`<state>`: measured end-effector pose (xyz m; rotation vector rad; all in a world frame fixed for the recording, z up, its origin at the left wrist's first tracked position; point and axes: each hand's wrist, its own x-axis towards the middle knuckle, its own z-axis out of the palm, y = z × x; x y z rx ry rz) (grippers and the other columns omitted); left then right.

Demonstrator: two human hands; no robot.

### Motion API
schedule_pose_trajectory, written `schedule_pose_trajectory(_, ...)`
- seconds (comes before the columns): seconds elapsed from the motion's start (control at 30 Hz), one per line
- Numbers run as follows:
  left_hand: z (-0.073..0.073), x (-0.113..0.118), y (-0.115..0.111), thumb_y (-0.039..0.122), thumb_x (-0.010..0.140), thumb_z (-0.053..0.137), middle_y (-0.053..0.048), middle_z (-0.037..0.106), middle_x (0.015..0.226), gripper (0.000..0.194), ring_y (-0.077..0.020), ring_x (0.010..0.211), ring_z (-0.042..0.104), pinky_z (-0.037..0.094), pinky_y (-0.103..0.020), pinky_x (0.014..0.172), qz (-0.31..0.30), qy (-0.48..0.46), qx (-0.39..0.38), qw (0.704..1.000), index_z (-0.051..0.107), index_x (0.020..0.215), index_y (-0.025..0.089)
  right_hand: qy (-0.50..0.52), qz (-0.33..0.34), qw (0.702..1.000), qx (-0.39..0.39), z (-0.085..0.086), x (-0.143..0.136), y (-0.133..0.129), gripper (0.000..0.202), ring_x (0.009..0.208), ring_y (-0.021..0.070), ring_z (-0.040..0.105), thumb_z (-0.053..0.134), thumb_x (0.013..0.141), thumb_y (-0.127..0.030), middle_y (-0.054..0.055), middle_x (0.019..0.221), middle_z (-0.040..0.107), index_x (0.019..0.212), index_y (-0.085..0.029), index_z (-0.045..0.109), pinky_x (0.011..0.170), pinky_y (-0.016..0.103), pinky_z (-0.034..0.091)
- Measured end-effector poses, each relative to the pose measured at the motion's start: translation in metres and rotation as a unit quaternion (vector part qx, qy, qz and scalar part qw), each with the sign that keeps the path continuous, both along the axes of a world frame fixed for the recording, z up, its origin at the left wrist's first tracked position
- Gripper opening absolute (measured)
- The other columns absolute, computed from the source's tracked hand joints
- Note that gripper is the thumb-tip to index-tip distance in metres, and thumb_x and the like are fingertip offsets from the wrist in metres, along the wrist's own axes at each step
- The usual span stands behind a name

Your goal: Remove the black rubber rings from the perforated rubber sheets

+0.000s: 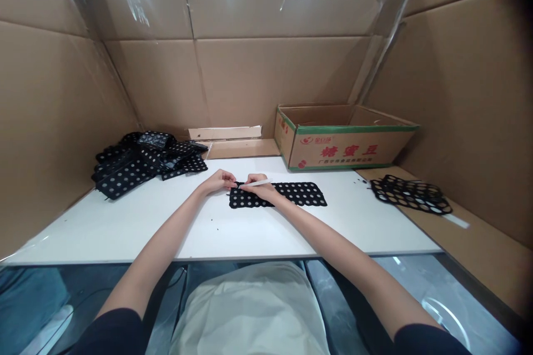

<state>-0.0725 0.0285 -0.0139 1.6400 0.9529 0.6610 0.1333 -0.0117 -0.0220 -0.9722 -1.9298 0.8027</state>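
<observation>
A black strip with rows of pale dots lies flat on the white table. My left hand pinches the strip's upper left corner, fingers closed. Held like a pen in my right hand is a thin whitish tool, its tip pointing left toward that same corner. The right hand rests over the left half of the strip and hides part of it. What the tool's tip touches is too small to make out.
Black dotted pieces are heaped at the back left. An open cardboard box stands at the back right. Black netting with large holes lies at the right. Cardboard walls enclose the table.
</observation>
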Motion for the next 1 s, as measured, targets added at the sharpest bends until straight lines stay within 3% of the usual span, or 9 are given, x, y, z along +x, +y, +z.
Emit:
schedule_pose_trajectory(0.2,-0.002,0.0,0.0,0.03,0.055,0.078,0.0,0.057,0.061,0.031,-0.0075,0.055,0.05,0.038,-0.02,0.054,-0.001,-0.017,-0.01,1.0,0.06,0.071,0.009,0.009,-0.04,0.999,-0.004,-0.004,-0.006,0.001,0.038,0.05,0.0102,0.044,0.059,0.075,-0.042,-0.002,0.047,0.049,0.049,-0.018,0.045,0.056,0.024,0.033)
schedule_pose_trajectory(0.3,-0.001,-0.001,-0.001,0.03,0.055,0.078,0.001,0.056,0.061,0.033,-0.0074,0.055,0.05,0.038,-0.02,0.054,-0.004,-0.018,-0.008,1.0,0.059,0.072,0.01,0.09,-0.035,0.993,-0.061,-0.005,-0.005,0.003,0.039,0.051,0.0112,0.049,0.06,0.074,-0.046,-0.001,0.049,0.053,0.05,-0.018,0.046,0.058,0.025,0.039)
schedule_pose_trajectory(0.43,0.004,-0.004,-0.002,0.033,0.057,0.077,0.0,0.057,0.062,0.033,-0.0084,0.055,0.05,0.04,-0.021,0.054,-0.037,0.008,0.009,0.999,0.058,0.073,0.01,0.225,-0.027,0.962,-0.155,-0.004,0.002,0.007,0.036,0.05,0.0105,0.051,0.062,0.07,-0.051,0.0,0.054,0.059,0.064,-0.018,0.05,0.054,0.023,0.042)
schedule_pose_trajectory(0.63,0.013,0.002,-0.01,0.029,0.069,0.064,-0.001,0.06,0.068,0.031,-0.0114,0.06,0.052,0.039,-0.023,0.058,-0.07,0.117,0.15,0.979,0.065,0.094,0.011,0.199,-0.012,0.965,-0.172,-0.002,0.01,0.005,0.033,0.046,0.0093,0.05,0.067,0.066,-0.047,-0.001,0.049,0.057,0.068,-0.017,0.053,0.048,0.021,0.039)
schedule_pose_trajectory(0.77,0.009,0.014,-0.015,0.03,0.067,0.066,-0.004,0.064,0.081,0.025,-0.0155,0.072,0.055,0.04,-0.025,0.066,-0.033,0.145,0.228,0.962,0.067,0.086,0.013,0.181,-0.023,0.971,-0.152,-0.006,0.01,0.006,0.031,0.047,0.0103,0.052,0.069,0.063,-0.043,-0.001,0.05,0.057,0.068,-0.017,0.054,0.047,0.022,0.04)
schedule_pose_trajectory(1.0,-0.001,0.027,-0.011,0.023,0.059,0.069,0.002,0.055,0.064,0.021,-0.0108,0.062,0.047,0.033,-0.023,0.06,0.005,0.066,0.122,0.99,0.058,0.072,0.012,0.176,-0.057,0.973,-0.135,-0.008,0.008,0.006,0.023,0.045,0.0105,0.05,0.068,0.062,-0.034,-0.002,0.047,0.054,0.064,-0.017,0.053,0.045,0.023,0.039)
